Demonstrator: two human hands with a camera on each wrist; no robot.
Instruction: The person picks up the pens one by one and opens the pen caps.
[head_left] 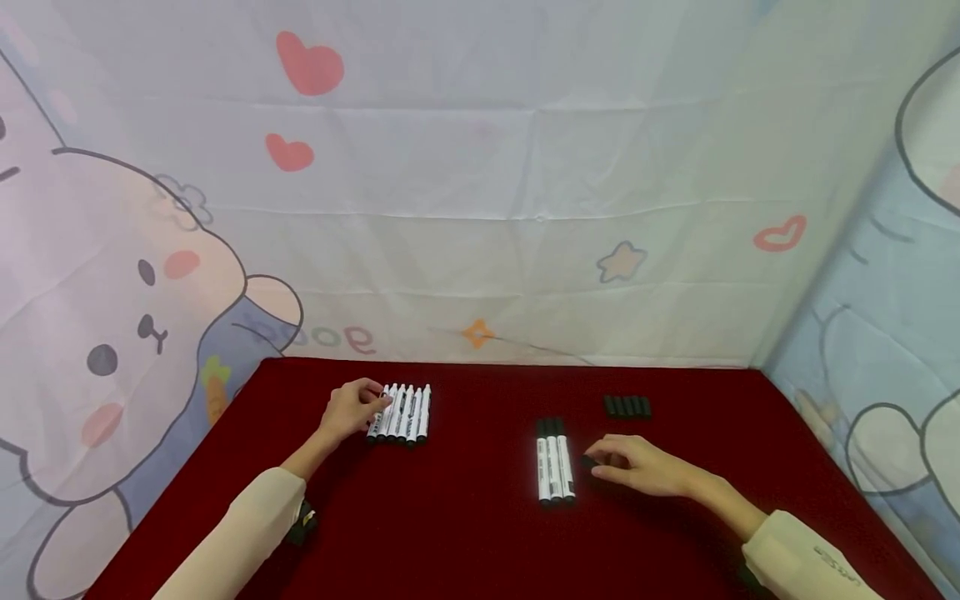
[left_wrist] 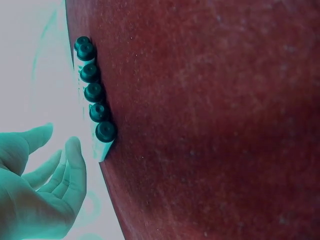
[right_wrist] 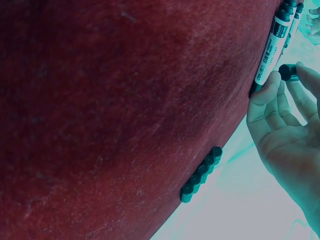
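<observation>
My left hand reaches the left end of a row of several uncapped white markers, white tips pointing to the back. In the left wrist view its thumb and fingers are spread apart, with nothing between them, close to the markers' black ends. Between thumb and fingertip, my right hand pinches a black marker cap. Just left of that hand lie three capped markers side by side, black caps toward the back. Behind the right hand is a row of several loose black caps.
A dark red cloth covers the table. Pale printed fabric hangs behind the table's far edge and along its sides. A dark object shows beside the left sleeve.
</observation>
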